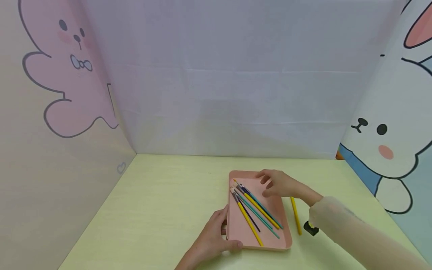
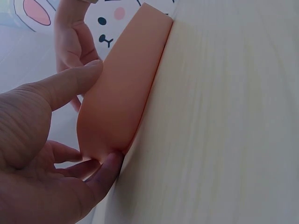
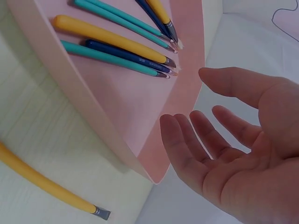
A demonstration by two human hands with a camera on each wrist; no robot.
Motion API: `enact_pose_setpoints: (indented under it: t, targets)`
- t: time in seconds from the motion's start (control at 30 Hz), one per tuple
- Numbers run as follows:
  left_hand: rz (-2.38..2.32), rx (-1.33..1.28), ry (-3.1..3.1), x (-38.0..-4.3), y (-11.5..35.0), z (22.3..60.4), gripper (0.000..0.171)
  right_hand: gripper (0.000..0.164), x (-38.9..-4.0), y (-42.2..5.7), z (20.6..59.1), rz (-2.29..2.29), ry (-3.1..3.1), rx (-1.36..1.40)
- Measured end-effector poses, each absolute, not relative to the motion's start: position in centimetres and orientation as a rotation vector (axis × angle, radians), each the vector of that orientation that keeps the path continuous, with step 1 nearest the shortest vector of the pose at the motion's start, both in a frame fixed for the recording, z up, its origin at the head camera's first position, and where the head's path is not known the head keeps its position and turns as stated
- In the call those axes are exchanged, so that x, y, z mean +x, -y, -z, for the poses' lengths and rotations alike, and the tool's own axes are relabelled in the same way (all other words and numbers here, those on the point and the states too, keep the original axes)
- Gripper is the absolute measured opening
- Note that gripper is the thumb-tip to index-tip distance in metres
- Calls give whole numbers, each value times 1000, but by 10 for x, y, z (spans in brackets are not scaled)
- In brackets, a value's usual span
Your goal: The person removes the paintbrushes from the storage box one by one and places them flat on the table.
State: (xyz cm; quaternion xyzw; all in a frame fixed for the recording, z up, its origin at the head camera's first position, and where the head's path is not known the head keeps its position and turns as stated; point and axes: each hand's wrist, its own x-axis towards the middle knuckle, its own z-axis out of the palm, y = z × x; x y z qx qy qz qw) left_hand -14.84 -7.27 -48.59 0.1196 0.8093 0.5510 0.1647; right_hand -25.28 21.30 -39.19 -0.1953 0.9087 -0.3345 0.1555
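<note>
A shallow pink tray [image 1: 273,240] lies on the table with several paintbrushes [image 1: 255,207] in it, their handles yellow, teal and dark blue. My left hand [image 1: 212,236] holds the tray's near-left corner, thumb against the near side and fingers at the left side; the left wrist view shows the same grip on the tray wall [image 2: 124,84]. Over the tray's far-right part is my right hand [image 1: 278,183], fingers loosely bent and apart, nothing between them. In the right wrist view that hand [image 3: 243,144] is beside the tray's rim, away from the brushes [image 3: 114,42].
One yellow paintbrush [image 1: 296,215] lies on the table to the right of the tray, flat bristles visible in the right wrist view. A small black object [image 1: 311,228] shows beside the right sleeve [image 1: 351,228]. Cloth walls with cartoon animals enclose the pale table [image 1: 162,198].
</note>
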Motion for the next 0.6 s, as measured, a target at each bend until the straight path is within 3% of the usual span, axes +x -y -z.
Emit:
enact_pose_setpoints:
  t: [0.17, 0.43, 0.6]
  targets:
    - [-1574, 334, -2310, -146, 71, 491, 119, 63, -254, -204, 403, 944, -2579, -525]
    - [-1587, 323, -2307, -144, 69, 496, 119, 62, -255, -201, 422, 948, -2553, -704]
    - [-1596, 308, -2300, -143, 68, 498, 120, 63, -252, -198, 431, 901, -2537, -643]
